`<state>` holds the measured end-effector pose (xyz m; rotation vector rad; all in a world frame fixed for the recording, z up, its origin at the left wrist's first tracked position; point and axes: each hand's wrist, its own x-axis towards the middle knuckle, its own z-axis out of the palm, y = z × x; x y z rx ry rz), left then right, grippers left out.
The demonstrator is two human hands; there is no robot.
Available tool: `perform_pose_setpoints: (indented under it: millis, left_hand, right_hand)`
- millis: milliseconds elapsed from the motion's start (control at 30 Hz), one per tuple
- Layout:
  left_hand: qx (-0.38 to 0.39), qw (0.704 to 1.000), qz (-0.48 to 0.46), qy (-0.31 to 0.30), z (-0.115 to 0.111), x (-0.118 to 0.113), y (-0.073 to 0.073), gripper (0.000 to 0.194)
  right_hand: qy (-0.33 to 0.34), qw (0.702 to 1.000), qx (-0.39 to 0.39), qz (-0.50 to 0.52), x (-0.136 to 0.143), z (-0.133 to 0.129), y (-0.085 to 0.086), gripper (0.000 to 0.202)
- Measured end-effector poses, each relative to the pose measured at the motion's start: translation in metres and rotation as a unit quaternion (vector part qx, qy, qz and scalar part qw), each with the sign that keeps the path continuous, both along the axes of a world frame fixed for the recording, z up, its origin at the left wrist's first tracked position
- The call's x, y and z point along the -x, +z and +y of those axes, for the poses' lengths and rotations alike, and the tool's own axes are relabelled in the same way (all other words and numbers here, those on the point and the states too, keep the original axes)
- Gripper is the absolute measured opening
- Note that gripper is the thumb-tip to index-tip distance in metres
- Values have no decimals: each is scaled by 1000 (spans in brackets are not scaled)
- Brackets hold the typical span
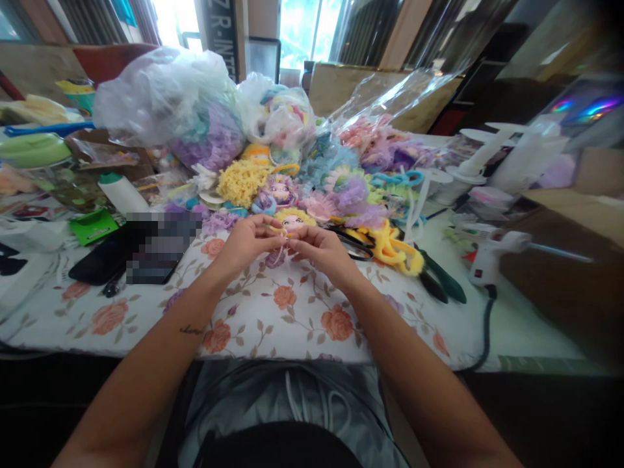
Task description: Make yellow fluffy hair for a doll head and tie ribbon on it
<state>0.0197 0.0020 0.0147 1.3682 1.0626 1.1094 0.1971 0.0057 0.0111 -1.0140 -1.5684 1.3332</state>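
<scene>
A small doll (291,221) with curly yellow hair and a printed face is between my two hands, its face toward me. My left hand (244,246) is closed at its lower left side, thumb and fingers pinched together. From the other side my right hand (324,250) pinches in the same way, and the fingertips of both nearly meet below the face. Thin pale strands, like ribbon, hang down from the fingertips; the fingers cover much of what they grip. Just behind lies another doll (279,188) with purple hair.
Fluffy yellow trim (242,182) and yellow chenille stems (387,247) lie around the dolls. Bags of yarn (209,130) rise behind. At right are green-handled pliers (441,276) and a glue gun (487,257) with its cord. Phones (104,257) and a thread cone (121,195) are left.
</scene>
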Motion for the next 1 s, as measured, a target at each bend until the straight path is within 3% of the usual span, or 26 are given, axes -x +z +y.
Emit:
perform_pose_setpoints:
  millis: [267,600,1000]
  left_hand:
    - [-57,996,57,-35,-3,-5,-2,39]
    - [7,996,39,-79,-4,-5,1,38]
    - [-27,997,46,-47,0,-1,-3,28]
  right_hand:
    - [-31,996,-80,-32,0,1,-4,26]
    - [-69,996,-41,38,-1,6,-9,28]
    - [-51,994,20,90,-2,5,-7,27]
